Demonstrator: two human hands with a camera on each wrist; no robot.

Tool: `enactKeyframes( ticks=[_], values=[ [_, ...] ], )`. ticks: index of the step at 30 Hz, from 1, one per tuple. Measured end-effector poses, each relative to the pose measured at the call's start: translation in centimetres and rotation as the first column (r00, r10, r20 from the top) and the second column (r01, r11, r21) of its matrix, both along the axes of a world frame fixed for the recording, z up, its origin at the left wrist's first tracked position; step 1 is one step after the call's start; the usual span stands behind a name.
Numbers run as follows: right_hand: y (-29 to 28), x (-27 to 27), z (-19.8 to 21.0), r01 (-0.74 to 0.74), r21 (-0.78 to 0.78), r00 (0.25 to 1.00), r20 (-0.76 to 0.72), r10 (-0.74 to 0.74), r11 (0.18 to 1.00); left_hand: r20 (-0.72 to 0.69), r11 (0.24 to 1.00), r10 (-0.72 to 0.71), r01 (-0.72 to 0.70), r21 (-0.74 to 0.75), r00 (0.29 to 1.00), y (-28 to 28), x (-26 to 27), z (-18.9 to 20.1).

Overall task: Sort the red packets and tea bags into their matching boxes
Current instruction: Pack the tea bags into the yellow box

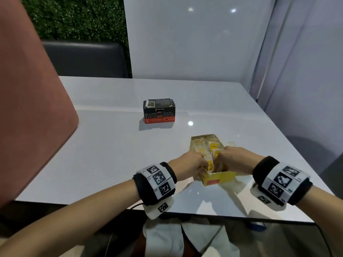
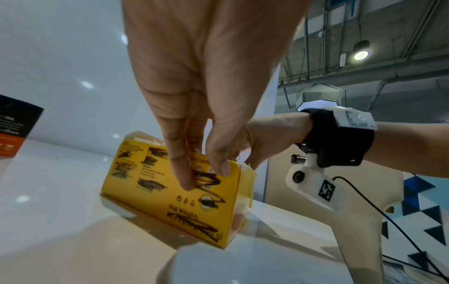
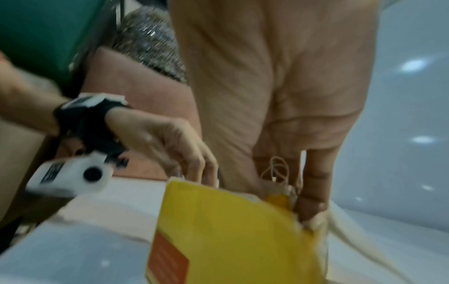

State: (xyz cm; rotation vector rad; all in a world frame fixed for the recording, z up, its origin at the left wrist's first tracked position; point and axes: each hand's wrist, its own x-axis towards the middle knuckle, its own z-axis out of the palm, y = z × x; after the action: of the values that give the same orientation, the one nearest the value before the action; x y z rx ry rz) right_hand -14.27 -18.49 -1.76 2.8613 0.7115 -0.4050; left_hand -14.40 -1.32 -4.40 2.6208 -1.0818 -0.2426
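An open yellow box (image 1: pixel 219 178) stands near the table's front right, packed with yellow-tagged tea bags (image 1: pixel 200 145). My left hand (image 1: pixel 189 163) grips the box's near left wall, fingers over its rim; in the left wrist view two fingertips (image 2: pixel 184 182) lie on the printed side (image 2: pixel 145 173). My right hand (image 1: pixel 233 157) reaches down into the box and pinches tea bags (image 3: pixel 279 199) with loose strings against the right wall. A black and red box (image 1: pixel 159 112) sits farther back, left of centre, holding dark packets. No loose red packets are in view.
The white table (image 1: pixel 111 154) has bare surface around both boxes. A pink chair back (image 1: pixel 27 108) rises at the left edge, with a dark seat (image 1: pixel 83 58) behind the table and a white wall panel (image 1: pixel 185 43) at the back right.
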Motion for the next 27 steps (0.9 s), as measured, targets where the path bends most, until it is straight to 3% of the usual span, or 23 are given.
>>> enactKeyframes(
  ticks=[4,11,15,18,20,23,25,27],
  values=[
    [0.5,0.5,-1.0,-0.028,-0.107,0.999,0.036,0.032,0.994,0.004,1.0,-0.017,0.017,0.002,1.0,0.8,0.2,-0.3],
    [0.7,1.1,-1.5,-0.123,0.027,0.99,0.066,0.121,0.992,-0.034,0.997,0.012,-0.014,-0.077,0.999,0.1,-0.6,-0.3],
    [-0.3,0.8,-0.6,-0.16,0.148,0.987,0.052,0.154,0.976,-0.187,0.936,0.061,-0.121,-0.331,0.98,1.4,-0.3,0.8],
    [-2.2,1.0,0.3,-0.153,0.275,0.986,0.112,0.127,0.949,-0.135,0.842,0.228,-0.265,-0.469,0.964,3.4,2.5,2.6],
    [-3.0,0.9,0.5,-0.124,0.351,0.985,0.155,0.073,0.928,-0.065,0.866,0.348,-0.347,-0.36,0.935,4.2,4.7,3.1],
    [-3.6,0.1,0.3,-0.133,0.487,0.96,0.278,-0.009,0.863,-0.139,0.917,0.38,-0.392,-0.072,0.915,3.3,6.2,2.5],
    [-3.8,-1.2,0.2,-0.077,0.609,0.916,0.357,-0.186,0.789,-0.15,0.941,0.34,-0.336,0.051,0.928,2.2,6.2,1.8],
    [-4.1,-2.9,0.0,0.105,0.706,0.876,0.268,-0.401,0.7,-0.156,0.949,0.315,-0.309,0.062,0.936,1.6,6.1,1.3]
  ],
)
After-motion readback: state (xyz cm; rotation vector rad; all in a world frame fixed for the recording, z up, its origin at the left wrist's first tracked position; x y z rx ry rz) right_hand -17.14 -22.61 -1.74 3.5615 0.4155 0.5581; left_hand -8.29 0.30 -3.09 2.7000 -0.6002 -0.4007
